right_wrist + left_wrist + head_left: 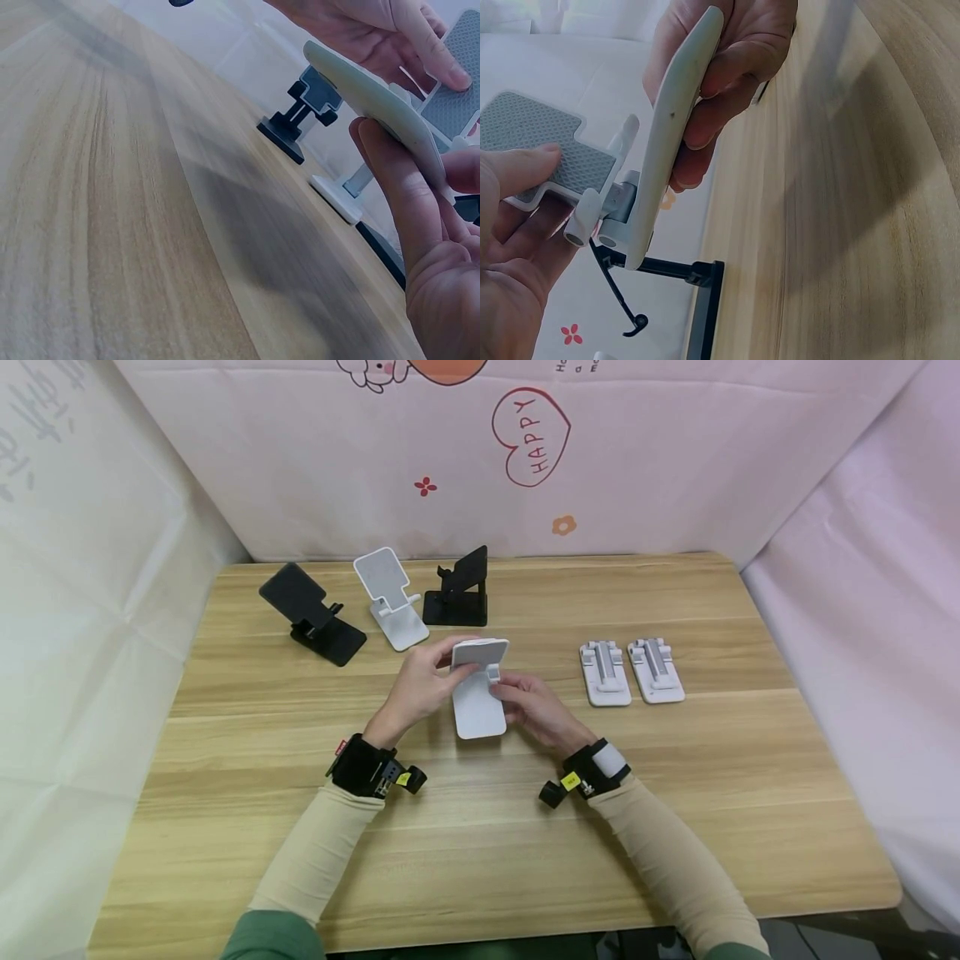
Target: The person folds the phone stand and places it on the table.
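White phone stand (480,693) is held up over ctr. of bench (450,860), btwn both hands, apart from the wood. Long axis of its base plate (478,714) runs roughly toward & away from the person, near end pointing at the wearer; white top face looks up to the head cam. Padded plate (536,131), gray & textured, joins at the far end by a hinge (622,196), w/ two small prongs (585,217) close by. From L wrist, base shows nearly edge-on, slightly tilted.

L hand (416,689) has a narrow grip on the padded plate, thumb on gray face, fingers behind. R hand (542,708) likewise has its grip closed on the base plate, fingers along the underside.

Behind, to the L, three unfolded stands in a loose row: black stand (296,593), panel leaning far-L, foot toward near-R; white-framed stand (384,578), set much the same way; second black stand (471,570), more side-on, panel slanting up to R. To R of hands, two folded white stands (606,673) lie flat, side by side, a bit apart, long axes approx. toward the person, R one slightly skewed.

Backdrop: pale cloth (337,468) w/ red heart outline (531,437) reading "HAPPY", plus red flower (425,487) & orange flower (564,525). Wrists wear black straps (358,767) w/ small cams (412,779); sleeves (318,843) are tan.
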